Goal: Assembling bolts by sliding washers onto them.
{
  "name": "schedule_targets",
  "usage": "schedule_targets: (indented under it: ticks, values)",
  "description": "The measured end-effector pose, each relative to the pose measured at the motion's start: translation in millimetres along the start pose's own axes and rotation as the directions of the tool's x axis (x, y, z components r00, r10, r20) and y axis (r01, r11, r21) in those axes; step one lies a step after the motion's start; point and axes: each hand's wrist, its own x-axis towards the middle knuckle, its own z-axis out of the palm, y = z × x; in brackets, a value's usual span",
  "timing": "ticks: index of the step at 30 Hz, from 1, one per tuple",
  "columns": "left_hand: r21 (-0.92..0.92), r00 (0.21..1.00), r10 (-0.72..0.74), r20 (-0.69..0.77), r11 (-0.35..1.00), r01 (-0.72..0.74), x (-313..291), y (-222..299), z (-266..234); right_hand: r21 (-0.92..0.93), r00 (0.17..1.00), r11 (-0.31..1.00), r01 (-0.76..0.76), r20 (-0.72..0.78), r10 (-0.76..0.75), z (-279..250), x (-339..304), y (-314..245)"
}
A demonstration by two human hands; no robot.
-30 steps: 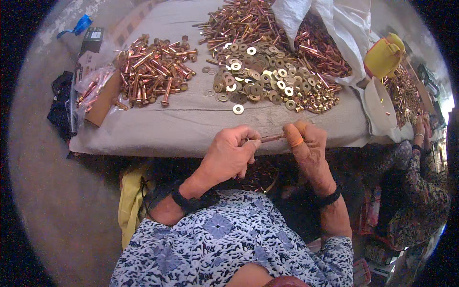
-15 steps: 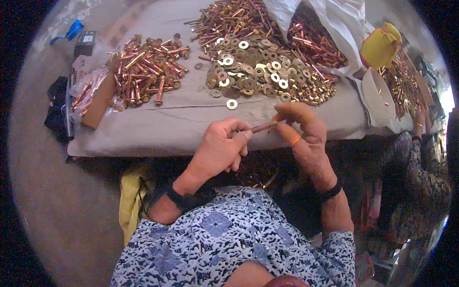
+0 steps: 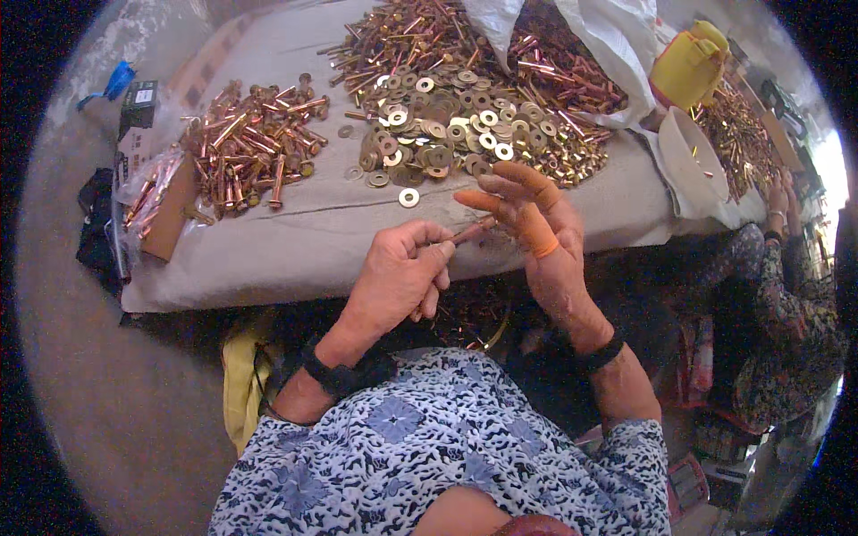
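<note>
My left hand point(image 3: 399, 277) pinches a thin copper pin point(image 3: 471, 230) by its near end, over the table's front edge. My right hand point(image 3: 531, 221), with orange finger covers, has its fingers spread and touches the pin's far end. Just beyond the hands lies a single brass washer point(image 3: 409, 197), and behind it a wide heap of brass washers point(image 3: 451, 134). Further back is a pile of long copper pins point(image 3: 402, 45).
A heap of copper rivets point(image 3: 255, 152) lies at the left on the grey cloth-covered table point(image 3: 295, 241), beside a cardboard box point(image 3: 168, 210). A white bag point(image 3: 617, 45), a yellow container point(image 3: 688, 67) and a white bowl point(image 3: 693, 161) stand right. Another person point(image 3: 786, 295) sits at the right.
Both hands have lifted slightly toward the table with the pin. My right hand's fingers have spread apart around the pin's far end.
</note>
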Motion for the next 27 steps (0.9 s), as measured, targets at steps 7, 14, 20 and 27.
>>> schedule_targets:
  ticks: [7,14,20,27]
  values:
    - [-0.098,0.999,-0.013,-0.043,0.995,0.009,-2,4,3,-0.25,0.989,0.962,-0.111,-0.122,0.082,-1,-6,-17]
    - [-0.093,0.997,-0.009,-0.074,0.996,0.002,3,1,-14,-0.471,0.996,0.882,-0.034,-0.093,-0.011,0,-6,-17]
    - [-0.028,0.996,-0.048,0.076,0.998,0.05,-2,-3,-5,-0.759,0.997,0.647,0.069,0.071,-0.023,-13,-4,-9]
    - [-0.026,0.991,-0.092,0.097,0.995,0.095,-3,3,-9,-0.807,0.915,0.483,0.34,0.166,-0.367,-7,0,-3]
